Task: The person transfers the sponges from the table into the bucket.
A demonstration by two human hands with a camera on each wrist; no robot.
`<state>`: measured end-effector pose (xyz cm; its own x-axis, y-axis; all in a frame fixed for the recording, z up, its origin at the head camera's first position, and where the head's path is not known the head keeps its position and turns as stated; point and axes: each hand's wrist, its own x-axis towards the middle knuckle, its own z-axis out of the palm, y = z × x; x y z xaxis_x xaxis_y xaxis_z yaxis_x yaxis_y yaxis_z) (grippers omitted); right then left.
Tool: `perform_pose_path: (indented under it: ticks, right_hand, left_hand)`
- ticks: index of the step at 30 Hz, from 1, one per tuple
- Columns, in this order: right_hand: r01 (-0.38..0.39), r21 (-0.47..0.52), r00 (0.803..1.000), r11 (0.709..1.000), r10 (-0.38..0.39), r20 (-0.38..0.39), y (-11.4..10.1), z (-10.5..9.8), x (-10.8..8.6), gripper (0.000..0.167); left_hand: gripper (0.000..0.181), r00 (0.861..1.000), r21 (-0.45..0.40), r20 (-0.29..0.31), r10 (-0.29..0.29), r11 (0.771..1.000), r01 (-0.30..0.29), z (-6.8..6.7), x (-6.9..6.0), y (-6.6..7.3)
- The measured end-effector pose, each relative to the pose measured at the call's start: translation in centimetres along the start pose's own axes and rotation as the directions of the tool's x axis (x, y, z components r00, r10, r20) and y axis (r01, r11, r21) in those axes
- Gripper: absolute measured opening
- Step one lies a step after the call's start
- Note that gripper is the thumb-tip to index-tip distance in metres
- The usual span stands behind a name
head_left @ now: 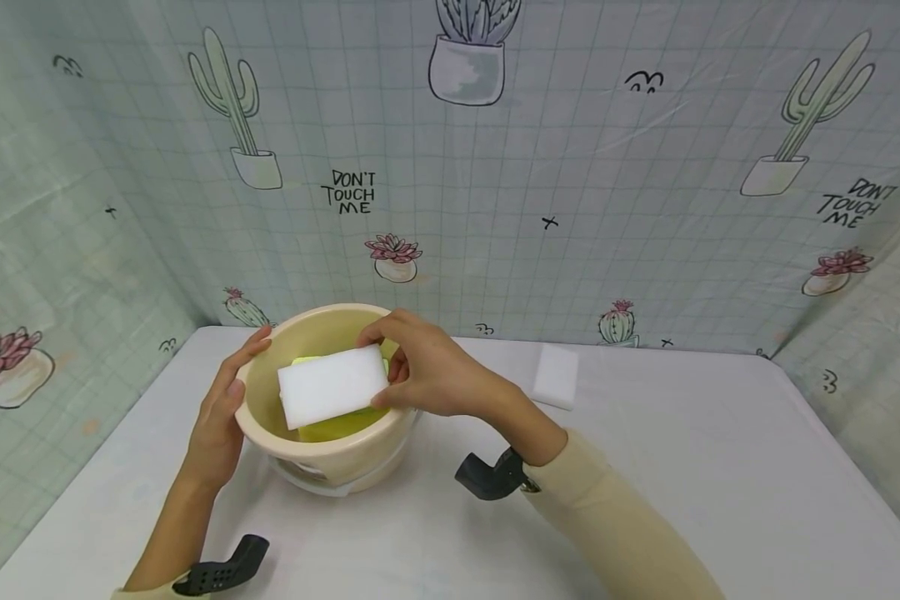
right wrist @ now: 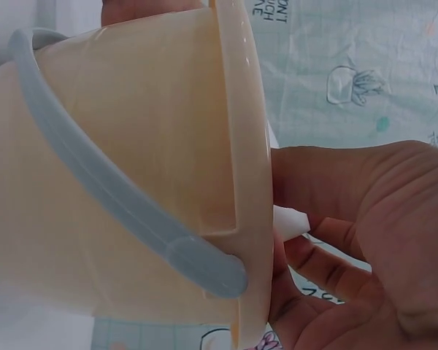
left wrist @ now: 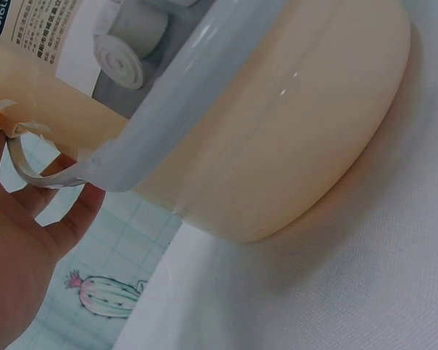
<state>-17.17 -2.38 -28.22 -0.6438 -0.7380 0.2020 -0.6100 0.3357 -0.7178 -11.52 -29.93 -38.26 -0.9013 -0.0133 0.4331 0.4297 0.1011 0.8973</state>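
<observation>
A cream plastic bucket (head_left: pixel 330 462) with a grey handle (right wrist: pixel 109 186) stands on the table, left of the middle. My right hand (head_left: pixel 435 367) pinches a white rectangular sponge block (head_left: pixel 330 385) by its right end, thumb on the near side and fingers on the far side, at the bucket's mouth. Under the block, something yellow (head_left: pixel 337 427) lies inside the bucket; the block hides much of it. My left hand (head_left: pixel 221 417) rests against the bucket's left outer side near the rim, fingers extended. In the left wrist view, its fingers show behind the handle.
A second white block (head_left: pixel 557 375) lies on the white table (head_left: pixel 682 475) at the back, right of the bucket. Fabric printed with cacti (head_left: pixel 510 208) hangs behind the table and along both sides. A printed label (left wrist: pixel 66 44) is on the bucket's side.
</observation>
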Motion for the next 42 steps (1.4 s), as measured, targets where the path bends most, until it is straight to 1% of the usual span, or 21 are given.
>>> perform_pose_path:
  ticks: [5, 9, 12, 17, 22, 25, 28, 32, 34, 39, 42]
  right_hand:
    - [0.008, -0.017, 1.000, 1.000, -0.008, 0.003, 0.0, 0.1, 0.1, 0.049]
    - [0.025, -0.065, 1.000, 0.998, -0.026, -0.013, 0.1, 0.1, 0.2, 0.026]
    - [0.029, -0.097, 0.999, 0.995, -0.031, -0.025, 0.0, 0.1, 0.3, 0.013]
    - [0.026, -0.088, 0.999, 0.996, -0.028, -0.015, 0.0, 0.1, 0.2, 0.011]
    - [0.030, -0.051, 0.999, 0.998, -0.031, -0.010, -0.1, -0.2, -0.2, 0.012]
    - [0.041, -0.022, 0.999, 0.999, -0.041, -0.031, 0.1, -0.5, -0.6, 0.012]
    - [0.039, -0.014, 0.996, 0.999, -0.040, -0.073, 0.5, -1.1, -1.3, 0.013]
    - [0.033, -0.034, 0.990, 0.999, -0.037, -0.138, 1.5, -2.1, -2.4, 0.015]
    - [0.029, -0.046, 0.985, 0.999, -0.036, -0.167, 2.2, -2.6, -3.0, 0.016]
    - [-0.025, -0.069, 0.977, 0.997, 0.009, -0.214, 4.1, -3.7, -4.7, 0.020]
    - [-0.051, -0.099, 0.969, 0.994, 0.025, -0.245, 5.8, -4.2, -5.7, 0.020]
  left_hand:
    - [0.052, 1.000, -0.002, 0.003, 0.004, 1.000, -0.004, 0.0, 0.1, 0.0]
    - [0.051, 0.999, -0.019, 0.018, 0.029, 0.999, -0.029, 0.0, 0.1, 0.0]
    - [0.051, 0.998, -0.029, 0.029, 0.047, 0.999, -0.046, 0.0, 0.1, 0.1]
    - [0.052, 0.999, -0.005, 0.017, 0.031, 1.000, -0.030, 0.1, 0.1, 0.0]
    - [0.052, 1.000, 0.003, 0.002, 0.010, 1.000, -0.010, 0.0, 0.1, -0.2]
    - [0.052, 1.000, 0.001, 0.001, 0.006, 1.000, -0.006, -0.1, 0.1, -0.3]
    - [0.052, 1.000, 0.010, 0.003, 0.009, 1.000, -0.009, -0.1, 0.1, -0.3]
    - [0.051, 1.000, 0.019, 0.016, 0.025, 1.000, -0.025, 0.0, 0.1, -0.2]
    - [0.051, 0.999, 0.008, 0.011, 0.031, 0.999, -0.031, 0.0, 0.1, -0.1]
    - [0.051, 1.000, 0.011, 0.004, 0.023, 1.000, -0.023, 0.0, 0.0, 0.0]
    - [0.051, 0.999, 0.011, 0.016, 0.029, 1.000, -0.029, -0.1, 0.0, 0.0]
